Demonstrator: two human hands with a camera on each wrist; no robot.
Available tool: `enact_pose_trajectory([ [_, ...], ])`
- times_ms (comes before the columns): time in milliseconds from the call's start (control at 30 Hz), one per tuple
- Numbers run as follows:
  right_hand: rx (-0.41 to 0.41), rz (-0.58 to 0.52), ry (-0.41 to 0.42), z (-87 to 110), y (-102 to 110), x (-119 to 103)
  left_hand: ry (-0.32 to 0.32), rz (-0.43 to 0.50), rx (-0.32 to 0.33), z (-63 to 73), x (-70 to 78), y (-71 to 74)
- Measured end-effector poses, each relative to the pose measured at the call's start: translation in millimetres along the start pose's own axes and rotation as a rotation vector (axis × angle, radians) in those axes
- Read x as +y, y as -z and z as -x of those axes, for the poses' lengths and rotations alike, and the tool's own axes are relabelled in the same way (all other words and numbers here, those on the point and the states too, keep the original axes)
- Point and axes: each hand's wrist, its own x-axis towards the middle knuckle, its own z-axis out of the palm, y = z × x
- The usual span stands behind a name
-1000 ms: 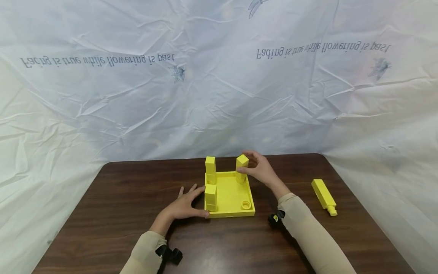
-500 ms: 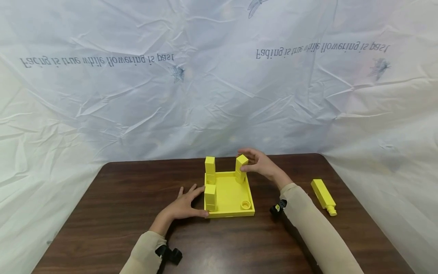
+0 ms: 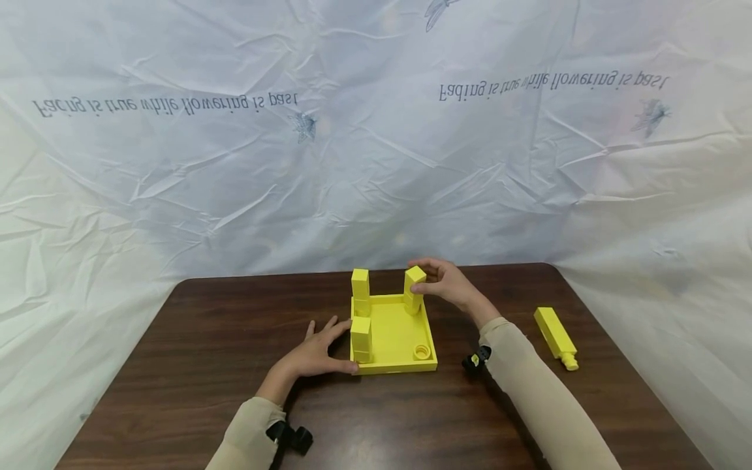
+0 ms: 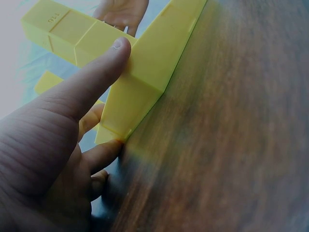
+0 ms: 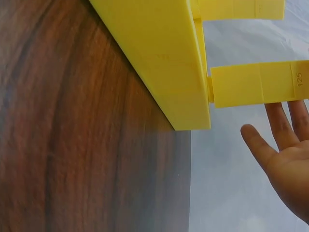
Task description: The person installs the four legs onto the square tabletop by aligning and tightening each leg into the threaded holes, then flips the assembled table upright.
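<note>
A yellow square tray (image 3: 392, 329) with low walls lies on the table. My left hand (image 3: 315, 352) holds its near left corner, the thumb against the front wall and the fingers along the left side. My right hand (image 3: 452, 287) grips the upper part of a square yellow leg (image 5: 260, 84) at the far right corner, thumb in front and fingers behind. That leg sits turned relative to the walls, and a narrow neck shows at its base in the right wrist view. Two more legs stand upright at the far left (image 3: 360, 290) and near left (image 3: 361, 338) corners.
At the near right corner is a round threaded socket (image 3: 422, 352). A loose yellow leg (image 3: 555, 336) with a threaded end lies to the right on the dark wooden table (image 3: 205, 365). White printed cloth (image 3: 376, 163) hangs behind the table.
The right hand has shifted slightly right, and its thumb has moved a little on the far right leg. My left hand and the tray have stayed almost still.
</note>
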Motion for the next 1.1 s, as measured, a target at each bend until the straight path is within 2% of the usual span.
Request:
enact_pose_trajectory([
  [233,0.131,0.03,-0.003,5.5,-11,1,0.011,-0.007,-0.005,0.6,0.7,0.1],
  [433,0.237,0.104,0.037,8.3,-23,-2,0.009,-0.007,0.001,0.6,0.6,0.1],
  [700,0.322,0.165,0.038,9.1,-33,-7,0.0,-0.005,0.006,0.7,-1.0,0.0],
  [900,0.307,0.191,0.034,8.0,-32,-8,-0.001,-0.003,0.005,0.9,-0.9,0.5],
  [1100,0.192,0.196,0.012,7.4,-23,-10,0.001,-0.001,0.001,1.3,1.8,-0.4],
])
